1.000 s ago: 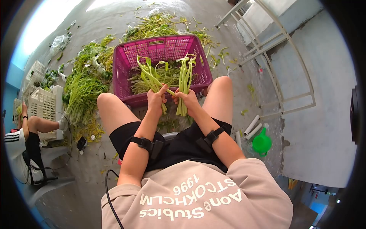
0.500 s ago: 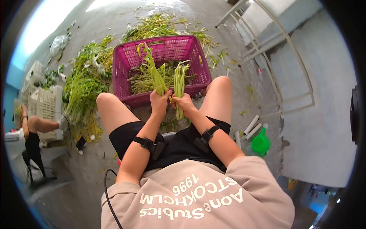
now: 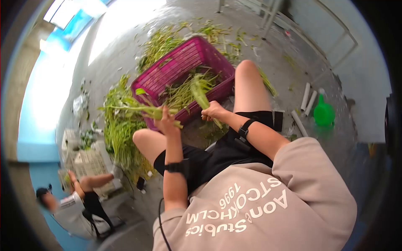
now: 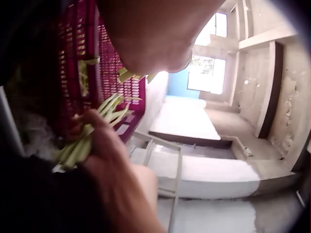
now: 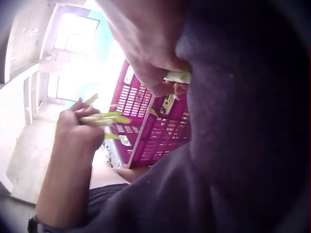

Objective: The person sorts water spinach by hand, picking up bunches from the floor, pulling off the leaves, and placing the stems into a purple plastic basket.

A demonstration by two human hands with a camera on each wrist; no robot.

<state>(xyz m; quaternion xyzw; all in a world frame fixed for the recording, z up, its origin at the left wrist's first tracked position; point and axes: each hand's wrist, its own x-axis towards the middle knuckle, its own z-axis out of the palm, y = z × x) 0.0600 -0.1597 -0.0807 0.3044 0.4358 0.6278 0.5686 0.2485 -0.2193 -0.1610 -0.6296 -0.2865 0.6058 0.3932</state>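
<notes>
My left hand (image 3: 167, 124) grips a few leafy green stalks (image 3: 142, 109), which stick out to the left past the near corner of the magenta basket (image 3: 146, 79). To its right, my right hand (image 3: 213, 111) holds an upright bunch of thicker green stalks (image 3: 200, 94), tops leaning over the basket's near rim. The two hands are apart. In the right wrist view, the fingers of my left hand (image 5: 80, 128) are curled round its stalks. In the left wrist view, my right hand (image 4: 104, 141) wraps its bunch. More cut stalks (image 3: 178, 96) lie in the basket.
A large heap of leafy greens (image 3: 121, 131) lies left of the basket, with scattered trimmings (image 3: 161, 46) behind it. Another person (image 3: 75, 205) sits at the left by pale crates (image 3: 86, 163). A green funnel-shaped object (image 3: 323, 113) and white tubes (image 3: 307, 100) lie at the right.
My hands were close together at the basket's near rim; the left has moved away to the left, its stalks swinging from upright to nearly level. The head view has turned leftward.
</notes>
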